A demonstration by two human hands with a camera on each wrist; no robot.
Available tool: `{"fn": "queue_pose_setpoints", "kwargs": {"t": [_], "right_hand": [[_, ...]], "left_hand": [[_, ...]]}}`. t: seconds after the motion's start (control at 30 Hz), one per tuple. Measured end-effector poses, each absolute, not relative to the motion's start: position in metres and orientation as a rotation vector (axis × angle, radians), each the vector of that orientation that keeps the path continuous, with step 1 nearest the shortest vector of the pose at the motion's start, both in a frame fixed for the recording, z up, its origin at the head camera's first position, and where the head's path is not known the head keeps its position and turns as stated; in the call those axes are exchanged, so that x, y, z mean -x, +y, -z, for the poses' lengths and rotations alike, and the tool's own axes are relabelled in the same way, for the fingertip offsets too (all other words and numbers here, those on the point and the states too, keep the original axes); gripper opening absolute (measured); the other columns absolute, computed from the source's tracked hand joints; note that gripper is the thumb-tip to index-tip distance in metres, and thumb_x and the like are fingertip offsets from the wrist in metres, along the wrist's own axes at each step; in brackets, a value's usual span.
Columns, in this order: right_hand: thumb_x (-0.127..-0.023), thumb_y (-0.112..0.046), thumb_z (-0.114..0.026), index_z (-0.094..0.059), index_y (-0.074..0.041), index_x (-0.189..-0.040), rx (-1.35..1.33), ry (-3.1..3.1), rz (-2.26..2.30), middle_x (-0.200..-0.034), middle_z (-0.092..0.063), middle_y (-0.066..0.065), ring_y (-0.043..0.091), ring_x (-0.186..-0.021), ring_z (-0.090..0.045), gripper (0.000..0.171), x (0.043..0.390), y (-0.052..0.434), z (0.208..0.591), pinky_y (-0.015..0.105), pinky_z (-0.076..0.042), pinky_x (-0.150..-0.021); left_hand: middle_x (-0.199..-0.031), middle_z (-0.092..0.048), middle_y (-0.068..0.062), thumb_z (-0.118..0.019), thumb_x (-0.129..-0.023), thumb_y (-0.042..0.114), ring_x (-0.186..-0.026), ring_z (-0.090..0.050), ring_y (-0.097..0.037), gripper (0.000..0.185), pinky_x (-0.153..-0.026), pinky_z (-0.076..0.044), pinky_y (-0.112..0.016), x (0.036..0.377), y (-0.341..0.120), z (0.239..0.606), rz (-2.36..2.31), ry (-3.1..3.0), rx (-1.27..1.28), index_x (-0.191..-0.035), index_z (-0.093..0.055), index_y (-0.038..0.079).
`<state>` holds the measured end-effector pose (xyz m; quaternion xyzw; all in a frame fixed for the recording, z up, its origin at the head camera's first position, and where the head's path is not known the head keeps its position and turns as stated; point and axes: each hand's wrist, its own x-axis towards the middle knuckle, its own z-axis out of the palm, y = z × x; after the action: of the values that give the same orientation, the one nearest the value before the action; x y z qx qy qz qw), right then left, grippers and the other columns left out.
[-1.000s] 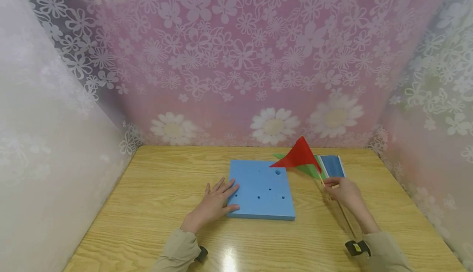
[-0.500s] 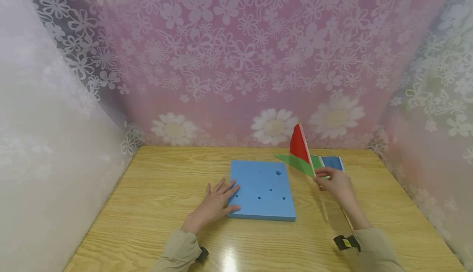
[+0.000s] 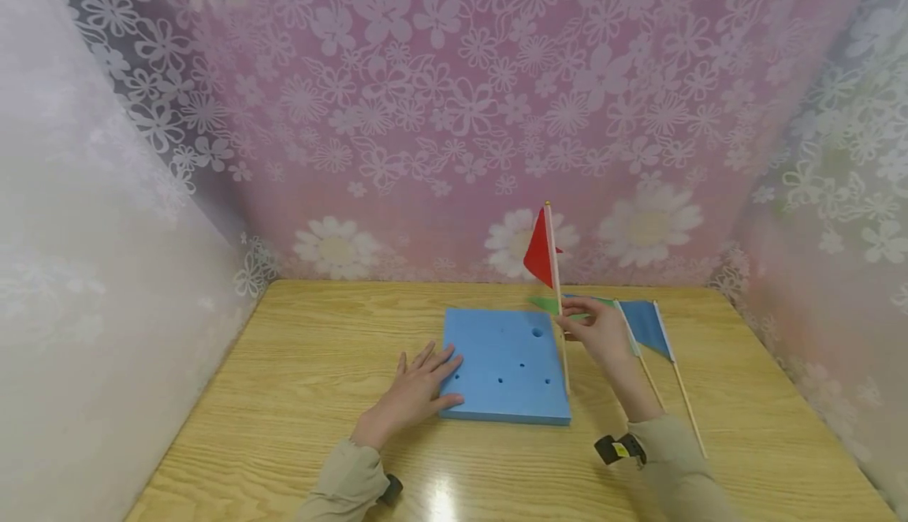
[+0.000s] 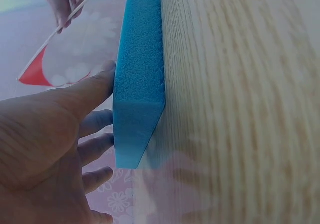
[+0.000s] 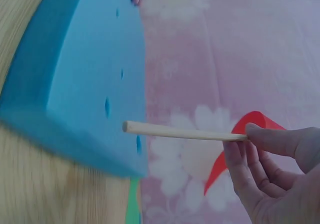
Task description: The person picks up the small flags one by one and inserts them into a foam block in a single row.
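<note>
A blue foam block with several holes lies flat on the wooden table. My left hand rests open on its left edge, fingers flat on the foam. My right hand pinches the wooden stick of a red flag, holding it nearly upright over the block's right side. The stick's lower end hangs just above the foam, near the holes. In the left wrist view the red flag shows far off.
A blue flag and a green flag lie on the table to the right of the block, their sticks pointing towards me. Flowered curtains wall in the table at the back and both sides.
My right hand has lifted the red flag from the pile at the right, swung it upright and carried it left over the foam block. The left hand has stayed put.
</note>
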<state>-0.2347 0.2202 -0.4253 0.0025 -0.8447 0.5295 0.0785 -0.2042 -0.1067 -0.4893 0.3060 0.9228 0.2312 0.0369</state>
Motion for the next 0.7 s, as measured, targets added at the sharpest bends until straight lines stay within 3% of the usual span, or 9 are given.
{"fn": "queue_pose_setpoints", "kwargs": {"t": [0.47, 0.7], "right_hand": [[-0.091, -0.005, -0.076, -0.064, 0.006, -0.121, -0.127, -2.159, -1.960, -0.109, -0.066, 0.023, 0.014, -0.083, -0.071, 0.034, 0.245, 0.133, 0.431, 0.029, -0.061, -0.075], [-0.091, -0.002, -0.074, -0.066, 0.006, -0.117, -0.243, -2.088, -1.987, -0.108, -0.067, 0.025, 0.031, -0.087, -0.071, 0.028, 0.245, 0.095, 0.436, 0.031, -0.061, -0.075]], "left_hand": [[-0.165, -0.029, -0.009, -0.062, -0.099, 0.045, -0.154, -0.016, -0.039, 0.070, -0.113, -0.009, -0.077, 0.206, -0.107, 0.493, -0.676, 2.858, -0.925, -0.157, -0.041, 0.015], [-0.165, -0.030, -0.008, -0.061, -0.099, 0.046, -0.154, -0.016, -0.039, 0.070, -0.113, -0.012, -0.077, 0.207, -0.104, 0.495, -0.637, 2.875, -0.900, -0.157, -0.040, 0.014]]}}
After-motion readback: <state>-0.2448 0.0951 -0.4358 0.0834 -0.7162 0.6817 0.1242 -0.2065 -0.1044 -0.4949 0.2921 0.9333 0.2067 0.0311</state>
